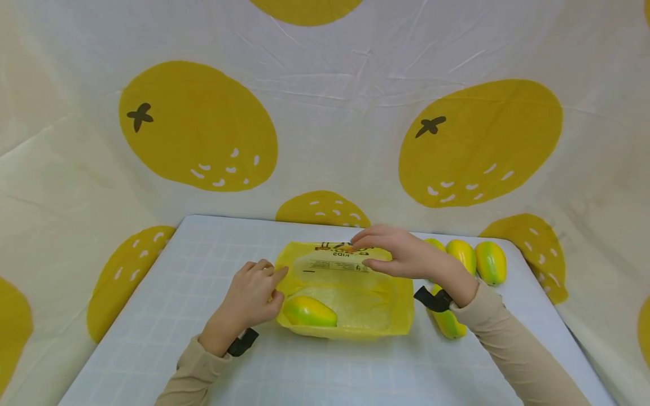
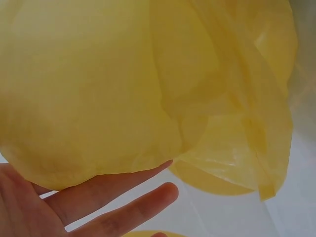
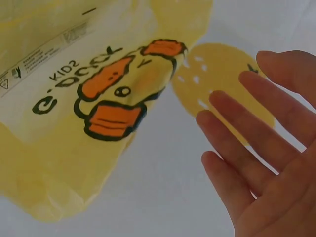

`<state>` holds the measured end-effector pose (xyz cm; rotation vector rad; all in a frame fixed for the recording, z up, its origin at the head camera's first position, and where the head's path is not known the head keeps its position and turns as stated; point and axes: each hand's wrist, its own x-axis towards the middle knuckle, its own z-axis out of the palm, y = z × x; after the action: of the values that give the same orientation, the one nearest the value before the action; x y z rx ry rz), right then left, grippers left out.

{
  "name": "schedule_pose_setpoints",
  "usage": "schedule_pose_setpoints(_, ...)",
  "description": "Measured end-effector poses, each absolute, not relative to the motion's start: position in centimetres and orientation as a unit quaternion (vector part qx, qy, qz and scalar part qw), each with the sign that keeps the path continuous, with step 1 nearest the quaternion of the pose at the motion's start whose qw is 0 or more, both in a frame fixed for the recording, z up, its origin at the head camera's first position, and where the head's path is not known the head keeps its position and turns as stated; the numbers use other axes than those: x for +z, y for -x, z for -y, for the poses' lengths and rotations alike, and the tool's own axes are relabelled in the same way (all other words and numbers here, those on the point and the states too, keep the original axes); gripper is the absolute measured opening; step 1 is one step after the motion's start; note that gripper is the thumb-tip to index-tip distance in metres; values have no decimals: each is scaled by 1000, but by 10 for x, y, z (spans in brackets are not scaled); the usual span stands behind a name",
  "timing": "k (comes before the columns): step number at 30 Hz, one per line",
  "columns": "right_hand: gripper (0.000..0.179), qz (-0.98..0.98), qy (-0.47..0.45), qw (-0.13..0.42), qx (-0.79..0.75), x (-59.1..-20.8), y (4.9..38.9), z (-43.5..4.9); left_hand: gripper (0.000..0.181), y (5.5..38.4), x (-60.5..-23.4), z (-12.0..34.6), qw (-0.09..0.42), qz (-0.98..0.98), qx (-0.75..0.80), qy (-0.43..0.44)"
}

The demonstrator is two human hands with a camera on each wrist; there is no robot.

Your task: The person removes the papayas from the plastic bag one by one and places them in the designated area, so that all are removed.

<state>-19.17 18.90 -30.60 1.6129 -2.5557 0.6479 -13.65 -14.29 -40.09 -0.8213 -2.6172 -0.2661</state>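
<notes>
A yellow plastic bag printed with a cartoon duck lies on the table with its mouth gaping. Inside, at its near left, rests a yellow-green papaya-like fruit. My left hand is at the bag's left edge. In the left wrist view its fingers are extended, one along the edge of the bag, which hides part of the hand. My right hand hovers over the bag's far right part. Its spread fingers hold nothing in the right wrist view.
Several more yellow-green fruits lie on the table right of the bag, some partly hidden by my right forearm. One fruit is nearer the front. The pale checked table meets a fruit-printed cloth at the back.
</notes>
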Motion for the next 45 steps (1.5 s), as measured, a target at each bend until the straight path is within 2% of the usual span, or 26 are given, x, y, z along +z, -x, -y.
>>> schedule_pose_setpoints(7,29,834,-535,-43,130,-313,189,-157,39,136,-403,142,183,933,-98,293)
schedule_pose_setpoints(15,34,823,-561,-82,29,-331,188,-124,39,136,-402,142,182,935,-85,291)
schedule_pose_setpoints(19,47,819,-561,-116,-31,-345,187,-112,38,136,-402,143,183,936,-82,291)
schedule_pose_setpoints(25,81,823,-538,-171,-58,-368,186,-102,38,136,-400,142,184,934,-86,294)
schedule_pose_setpoints(33,98,819,-549,-146,-85,-390,185,-93,39,136,-400,141,174,937,-81,292)
schedule_pose_setpoints(45,98,813,-550,-184,-49,-399,180,-81,38,135,-401,143,179,934,-90,295)
